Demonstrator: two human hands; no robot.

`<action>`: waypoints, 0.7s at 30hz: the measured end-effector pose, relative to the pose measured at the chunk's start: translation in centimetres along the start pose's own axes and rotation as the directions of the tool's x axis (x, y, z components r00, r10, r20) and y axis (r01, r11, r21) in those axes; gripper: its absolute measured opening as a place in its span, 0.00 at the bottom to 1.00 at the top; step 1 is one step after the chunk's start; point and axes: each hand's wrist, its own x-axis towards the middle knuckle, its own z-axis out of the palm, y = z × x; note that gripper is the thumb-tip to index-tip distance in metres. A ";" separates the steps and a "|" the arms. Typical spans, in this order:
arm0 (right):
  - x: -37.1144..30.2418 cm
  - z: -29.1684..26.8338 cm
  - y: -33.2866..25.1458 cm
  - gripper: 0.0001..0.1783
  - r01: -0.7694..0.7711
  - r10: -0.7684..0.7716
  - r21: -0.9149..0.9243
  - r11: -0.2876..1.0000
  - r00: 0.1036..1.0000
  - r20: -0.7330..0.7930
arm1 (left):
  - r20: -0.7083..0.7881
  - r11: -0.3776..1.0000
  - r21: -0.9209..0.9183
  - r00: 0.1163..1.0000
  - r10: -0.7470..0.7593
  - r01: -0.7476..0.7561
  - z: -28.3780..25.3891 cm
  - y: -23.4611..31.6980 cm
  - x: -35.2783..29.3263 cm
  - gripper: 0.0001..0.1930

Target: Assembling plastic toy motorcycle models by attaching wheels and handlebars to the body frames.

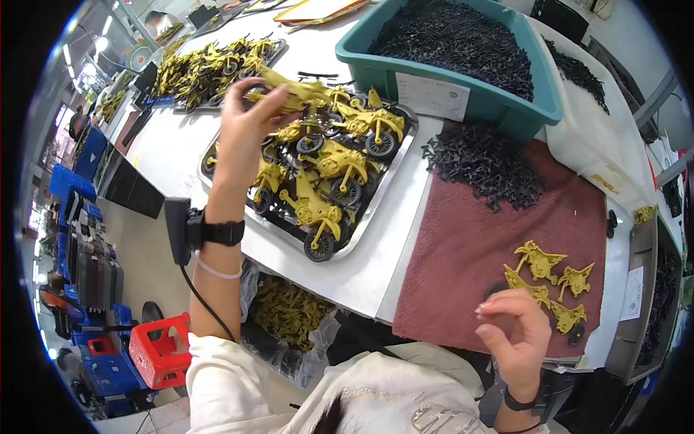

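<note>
- My left hand (246, 119) pinches a yellow toy (306, 92) over the crowded tray (385, 179); careless lowering could snag neighbouring wheels (319, 245).
- My right hand (519, 331) hovers, fingers loosely parted, apparently empty.

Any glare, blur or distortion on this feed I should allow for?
Head view: straight edges bend and the corners go black; the bright lamp at upper left washes out white; the yellow part in the left hand looks slightly blurred; the toy motorcycles below it read fairly sharp.
</note>
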 end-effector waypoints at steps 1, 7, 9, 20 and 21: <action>0.1 0.0 0.1 0.16 0.042 -0.040 -0.045 0.998 0.998 0.040 | 0.065 0.998 -0.008 0.996 -0.054 0.054 0.9 -0.5 0.2 0.24; -0.1 -1.6 -1.0 0.15 0.052 -0.040 -0.137 0.989 0.995 0.093 | 0.020 0.993 0.088 0.996 -0.086 0.084 3.0 -1.7 3.5 0.27; -0.2 -2.1 -1.0 0.12 -0.021 0.027 -0.141 0.990 0.999 0.045 | 0.023 0.978 0.181 0.994 -0.109 0.103 2.7 -1.7 4.3 0.28; 0.8 -7.1 -1.7 0.11 0.012 0.009 -0.236 0.972 0.996 0.087 | 0.376 0.347 0.847 0.915 0.143 -0.402 0.6 -4.1 6.4 0.16; 0.9 -8.3 -2.0 0.11 0.048 -0.015 -0.292 0.955 0.993 0.113 | 0.441 0.360 0.807 0.883 0.159 -0.468 1.1 -3.2 5.9 0.15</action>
